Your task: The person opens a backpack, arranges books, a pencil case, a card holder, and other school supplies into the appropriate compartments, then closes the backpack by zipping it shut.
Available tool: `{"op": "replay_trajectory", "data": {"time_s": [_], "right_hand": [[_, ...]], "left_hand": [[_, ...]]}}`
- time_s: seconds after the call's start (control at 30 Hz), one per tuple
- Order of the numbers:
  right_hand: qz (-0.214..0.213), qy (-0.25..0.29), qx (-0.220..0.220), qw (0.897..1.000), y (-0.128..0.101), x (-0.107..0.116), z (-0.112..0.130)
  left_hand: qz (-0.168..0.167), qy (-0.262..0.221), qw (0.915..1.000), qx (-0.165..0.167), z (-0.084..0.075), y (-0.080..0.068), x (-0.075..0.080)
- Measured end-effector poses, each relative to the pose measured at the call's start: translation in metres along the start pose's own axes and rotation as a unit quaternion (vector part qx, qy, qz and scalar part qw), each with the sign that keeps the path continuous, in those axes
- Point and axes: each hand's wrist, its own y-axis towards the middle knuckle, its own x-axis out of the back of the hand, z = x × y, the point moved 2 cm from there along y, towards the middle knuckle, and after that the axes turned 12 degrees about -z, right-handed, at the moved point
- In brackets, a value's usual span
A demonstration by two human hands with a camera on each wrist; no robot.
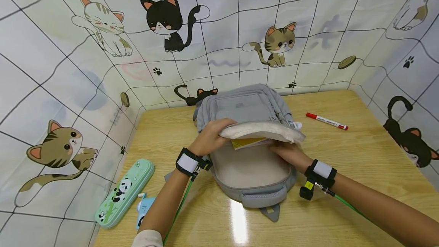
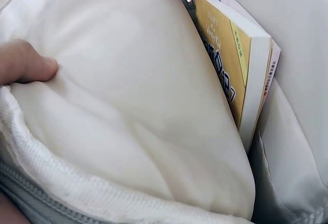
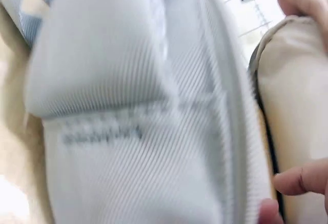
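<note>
A grey backpack [image 1: 253, 178] lies unzipped on the table. My left hand [image 1: 214, 136] grips the edge of its raised front panel [image 1: 264, 129], the thumb pressing on the cream lining [image 2: 128, 80]. My right hand [image 1: 289, 153] reaches into the opening on the right side, most of its fingers hidden under the panel. In the right wrist view its thumb and a fingertip [image 3: 294, 180] show beside a dark edge; I cannot tell whether they hold it. A yellow book [image 2: 225, 55] stands inside the bag, with a pinkish book [image 2: 274, 70] behind it.
Left of the bag lie a green panda pencil case [image 1: 125, 193] and a small light-blue object with a crank [image 1: 145, 205], partly behind my left arm. A red-capped marker [image 1: 327, 121] lies on the wooden table [image 1: 343, 163] to the right. Cat-patterned cloth walls [image 1: 223, 48] surround the table.
</note>
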Motion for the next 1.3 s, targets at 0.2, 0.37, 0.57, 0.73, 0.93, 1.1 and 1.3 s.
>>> {"op": "replay_trajectory", "data": {"time_s": [0.2, 0.37, 0.57, 0.73, 0.93, 1.1, 1.3], "right_hand": [[0.067, -0.006, -0.007, 0.998, -0.027, 0.001, 0.014], [0.138, 0.003, 0.037, 0.99, -0.052, -0.005, 0.038], [0.189, 0.031, 0.103, 0.976, -0.067, -0.001, 0.067], [0.185, 0.038, 0.121, 0.974, -0.063, 0.017, 0.085], [0.108, -0.008, 0.121, 0.987, -0.031, 0.045, 0.088], [0.04, -0.099, 0.115, 0.988, 0.01, 0.065, 0.063], [-0.026, -0.18, 0.091, 0.979, 0.048, 0.09, 0.022]], "left_hand": [[0.001, 0.003, 1.0, 0.004, -0.001, -0.003, 0.002], [0.03, 0.021, 0.9992, 0.018, -0.002, -0.007, 0.001], [0.088, -0.005, 0.9949, 0.047, -0.002, -0.01, -0.003], [0.124, -0.027, 0.9898, 0.064, -0.003, -0.014, -0.005], [0.166, -0.035, 0.9829, 0.073, -0.004, -0.018, -0.012], [0.198, -0.025, 0.9782, 0.058, -0.003, -0.023, -0.02], [0.228, -0.007, 0.9725, 0.046, -0.002, -0.033, -0.031]]}}
